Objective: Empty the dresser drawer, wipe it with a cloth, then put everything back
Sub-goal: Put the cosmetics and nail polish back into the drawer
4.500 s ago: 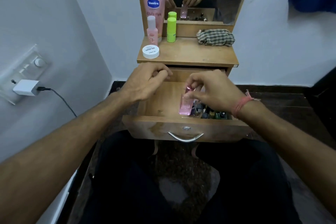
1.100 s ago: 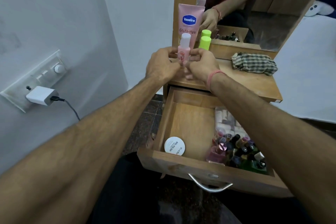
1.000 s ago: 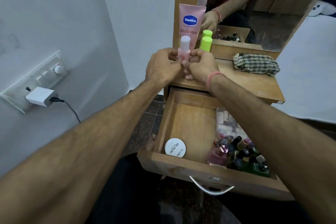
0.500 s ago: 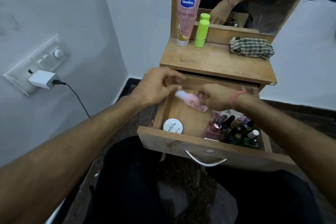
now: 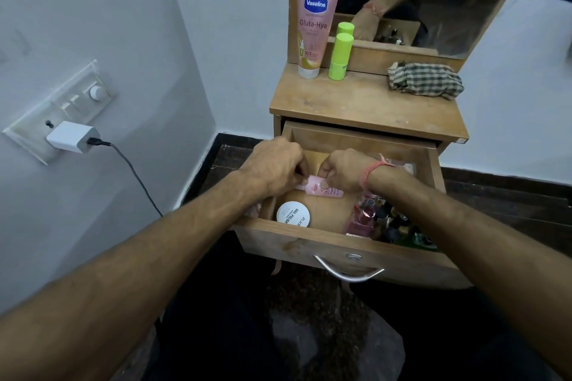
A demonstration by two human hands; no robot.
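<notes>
Nearest, the open drawer [image 5: 309,244] already holds a white jar [image 5: 292,214] and nail-polish bottles [image 5: 387,219]. Above its floor the left hand [image 5: 275,164] and right hand [image 5: 343,170] both pinch a small pink bottle [image 5: 322,189], lying sideways: the putting-back step, I judge. Next, release it, then fetch the Vaseline tube [image 5: 314,25] and green stick [image 5: 340,56] from the desk [image 5: 365,102] beyond.

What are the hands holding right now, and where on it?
A small pink bottle, lying sideways over the open drawer: the left hand pinches its white cap end, the right hand grips its body.
</notes>
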